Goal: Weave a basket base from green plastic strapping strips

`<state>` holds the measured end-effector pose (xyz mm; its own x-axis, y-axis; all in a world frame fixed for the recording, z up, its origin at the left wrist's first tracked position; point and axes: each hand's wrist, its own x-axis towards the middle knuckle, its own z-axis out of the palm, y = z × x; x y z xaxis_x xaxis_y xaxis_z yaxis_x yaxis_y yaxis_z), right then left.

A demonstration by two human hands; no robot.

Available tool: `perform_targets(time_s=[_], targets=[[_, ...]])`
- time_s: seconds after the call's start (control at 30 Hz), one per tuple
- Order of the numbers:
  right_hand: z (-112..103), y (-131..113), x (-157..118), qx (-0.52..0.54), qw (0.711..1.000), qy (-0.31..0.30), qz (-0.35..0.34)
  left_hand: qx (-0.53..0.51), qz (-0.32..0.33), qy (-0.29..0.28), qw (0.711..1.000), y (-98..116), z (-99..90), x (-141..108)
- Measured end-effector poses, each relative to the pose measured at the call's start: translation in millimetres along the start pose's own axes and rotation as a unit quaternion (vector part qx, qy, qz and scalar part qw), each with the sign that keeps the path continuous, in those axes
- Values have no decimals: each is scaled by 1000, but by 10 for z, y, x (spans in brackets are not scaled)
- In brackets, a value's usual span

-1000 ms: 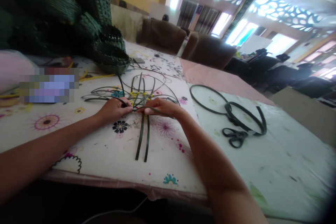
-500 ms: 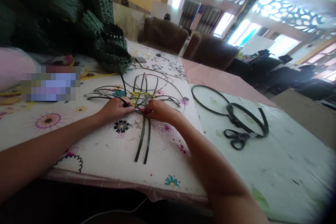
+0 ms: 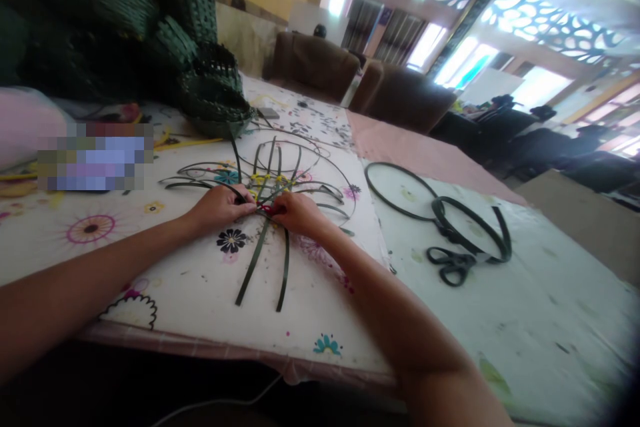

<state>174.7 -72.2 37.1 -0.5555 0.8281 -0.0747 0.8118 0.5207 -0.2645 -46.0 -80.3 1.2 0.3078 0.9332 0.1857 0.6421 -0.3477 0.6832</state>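
Note:
A flat woven base of dark green strips [image 3: 271, 161], crossed with yellow strands [image 3: 257, 178], lies on the flowered tablecloth [image 3: 190, 300]. Its loose ends fan out in several directions. At its near left edge my left hand [image 3: 225, 205] is closed, thumb and finger pinching a dark green strip. My right hand [image 3: 299, 211] is closed at the near right edge, fingertips pressed on the strips, almost touching the left fingertips. Small red patches show between the fingertips; I cannot tell what they are. Two strip ends [image 3: 253, 260] point toward me, splayed apart.
Dark woven baskets [image 3: 213, 97] are piled at the back left. A blurred-out patch [image 3: 100, 157] lies left, beside a pink bundle [image 3: 30, 127]. On the right are black-handled scissors [image 3: 453, 265], a coiled dark strip [image 3: 473, 223] and a thin hoop [image 3: 400, 190]. Brown chairs [image 3: 315, 63] stand behind.
The left one of the two near strip ends has swung leftward, so the pair spreads wider. My right hand has shifted slightly down and left. My left hand stays in place.

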Motion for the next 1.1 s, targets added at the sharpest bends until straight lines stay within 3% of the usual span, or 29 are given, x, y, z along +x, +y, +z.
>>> perform_targets(time_s=[0.23,0.33,0.47,0.57,0.7,0.8,0.87,1.0,1.1], targets=[[-161,44,-45,0,994,-13,-113,1,-1,-3,1000,-21,1,6],[-276,72,-71,49,994,-31,-93,-1,-8,-2,1000,-18,4,3],[-447,88,-169,160,980,-109,-37,-3,-18,1,1000,7,6,-9],[-553,39,-279,272,949,-156,-21,-5,-25,2,1000,41,2,-16],[-564,-97,-371,414,869,-269,-47,-10,-23,5,1000,73,-5,-22],[-474,-216,-370,473,836,-272,-50,-22,-22,1,1000,77,-9,-35],[-415,-288,-361,456,851,-252,-66,-27,-24,0,999,78,-11,-46],[-376,-389,-387,257,938,-160,-170,-39,-29,2,999,87,-8,-62],[-384,-406,-421,134,957,-136,-219,-29,-28,9,999,77,-5,-53]])
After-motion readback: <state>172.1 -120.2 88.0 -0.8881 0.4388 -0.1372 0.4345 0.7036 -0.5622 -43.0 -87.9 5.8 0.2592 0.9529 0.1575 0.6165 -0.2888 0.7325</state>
